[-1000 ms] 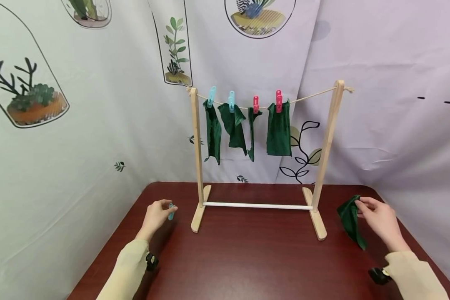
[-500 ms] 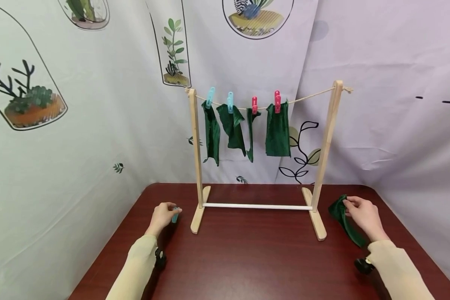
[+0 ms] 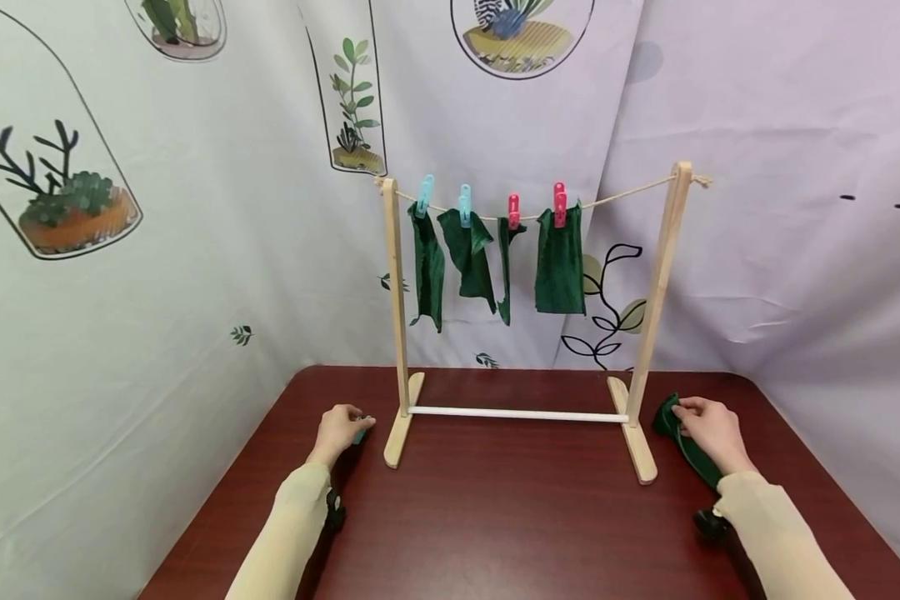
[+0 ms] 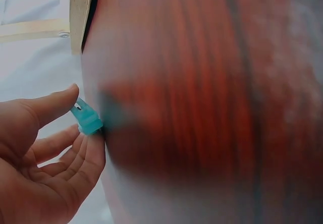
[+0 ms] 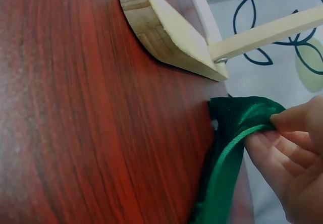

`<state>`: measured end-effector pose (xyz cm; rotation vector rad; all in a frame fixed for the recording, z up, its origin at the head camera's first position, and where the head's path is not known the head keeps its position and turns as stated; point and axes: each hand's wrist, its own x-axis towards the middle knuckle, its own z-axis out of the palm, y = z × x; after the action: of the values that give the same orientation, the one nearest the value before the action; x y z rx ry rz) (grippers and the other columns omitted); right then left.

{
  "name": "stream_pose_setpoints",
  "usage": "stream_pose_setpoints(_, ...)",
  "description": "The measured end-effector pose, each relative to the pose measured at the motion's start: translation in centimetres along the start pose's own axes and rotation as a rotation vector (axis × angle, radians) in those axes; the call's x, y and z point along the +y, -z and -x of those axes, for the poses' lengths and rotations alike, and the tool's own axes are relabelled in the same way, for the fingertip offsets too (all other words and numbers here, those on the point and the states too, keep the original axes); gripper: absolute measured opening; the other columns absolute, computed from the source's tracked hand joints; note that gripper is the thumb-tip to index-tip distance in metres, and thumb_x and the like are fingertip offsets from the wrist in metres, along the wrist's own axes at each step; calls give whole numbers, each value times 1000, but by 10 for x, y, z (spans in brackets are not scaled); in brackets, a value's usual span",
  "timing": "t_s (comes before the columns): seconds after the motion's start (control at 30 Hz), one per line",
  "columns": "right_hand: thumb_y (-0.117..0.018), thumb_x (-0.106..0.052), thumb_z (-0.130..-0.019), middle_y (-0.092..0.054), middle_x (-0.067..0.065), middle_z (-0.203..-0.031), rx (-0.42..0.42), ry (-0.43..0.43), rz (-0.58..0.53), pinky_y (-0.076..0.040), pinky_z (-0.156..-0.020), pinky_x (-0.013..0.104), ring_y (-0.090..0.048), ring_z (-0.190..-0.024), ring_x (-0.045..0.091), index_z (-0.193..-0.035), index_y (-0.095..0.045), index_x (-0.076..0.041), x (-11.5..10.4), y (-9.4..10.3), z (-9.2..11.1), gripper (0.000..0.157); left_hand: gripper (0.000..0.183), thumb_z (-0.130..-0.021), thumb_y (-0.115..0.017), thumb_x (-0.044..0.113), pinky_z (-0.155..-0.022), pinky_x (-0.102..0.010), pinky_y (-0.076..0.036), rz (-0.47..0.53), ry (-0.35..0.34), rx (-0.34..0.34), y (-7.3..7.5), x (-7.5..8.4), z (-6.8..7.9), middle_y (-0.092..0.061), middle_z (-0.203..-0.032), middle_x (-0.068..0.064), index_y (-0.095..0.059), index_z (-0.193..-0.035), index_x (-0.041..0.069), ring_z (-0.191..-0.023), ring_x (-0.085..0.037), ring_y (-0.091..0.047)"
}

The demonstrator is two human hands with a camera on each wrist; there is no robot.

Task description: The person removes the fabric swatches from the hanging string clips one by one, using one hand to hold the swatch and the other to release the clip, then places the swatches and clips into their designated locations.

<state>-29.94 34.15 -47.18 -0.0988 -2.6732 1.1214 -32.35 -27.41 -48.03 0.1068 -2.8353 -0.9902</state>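
My left hand [image 3: 337, 433] pinches a light-blue clothespin [image 4: 87, 119] between thumb and fingers, low over the table left of the wooden stand. On the other side, my right hand [image 3: 714, 433] holds a dark green cloth [image 5: 245, 115] by its upper edge, and the rest of it hangs down toward the tabletop. Between the hands stands a small wooden drying rack [image 3: 656, 308] with a rope line [image 3: 630, 193]. Several green cloths [image 3: 559, 267] hang from that line, under two blue clothespins [image 3: 465, 206] and two red clothespins [image 3: 560, 205].
The rack's feet [image 3: 632, 433] rest on the dark red-brown table [image 3: 517, 517], joined by a white rod [image 3: 517, 413]. Behind the table hangs a pale sheet [image 3: 270, 167] printed with plants. A dark wrist device [image 3: 711, 525] sits under the right sleeve.
My left hand has moved right with the clothespin, toward the rack's left foot. My right hand has moved left with the green cloth, closer to the right foot. The hanging cloths look unchanged.
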Motion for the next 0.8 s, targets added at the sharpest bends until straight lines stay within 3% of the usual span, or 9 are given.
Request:
stream_pose_setpoints(0.23, -58, -14, -100, -71, 26, -95, -22, -31, -10, -57, -59, 31, -69, -65, 16, -120, -60, 18, 4, -7, -4, 38, 40, -93, -74, 18, -68, -43, -54, -4, 11, -7, -1, 3, 0, -66, -101, -26, -65, -113, -15, -78, -30, -63)
stream_pose_setpoints(0.43, -59, -15, -100, -69, 29, -99, -44, -48, 0, -57, -61, 33, -70, -68, 19, -120, -61, 18, 7, -11, -4, 39, 41, -92, -75, 18, -73, -45, -54, -25, 18, -25, -1, 5, -2, -66, -104, -27, -64, -115, -14, -82, -31, -63)
stream_pose_setpoints(0.6, -62, -17, -98, -67, 33, -105, -80, -44, 20, -57, -68, 42, -71, -72, 25, -120, -60, 19, 9, -11, -5, 42, 40, -91, -76, 15, -74, -46, -55, -39, 22, -37, 0, 6, -1, -66, -103, -27, -64, -114, -15, -84, -33, -64)
stream_pose_setpoints(0.8, -67, -19, -94, -70, 27, -96, -162, -20, 76, -54, -77, 51, -70, -76, 27, -120, -58, 20, 9, -7, -8, 48, 41, -91, -76, 15, -73, -45, -54, -35, 30, -42, 0, 5, 0, -65, -104, -27, -62, -115, -16, -82, -31, -62)
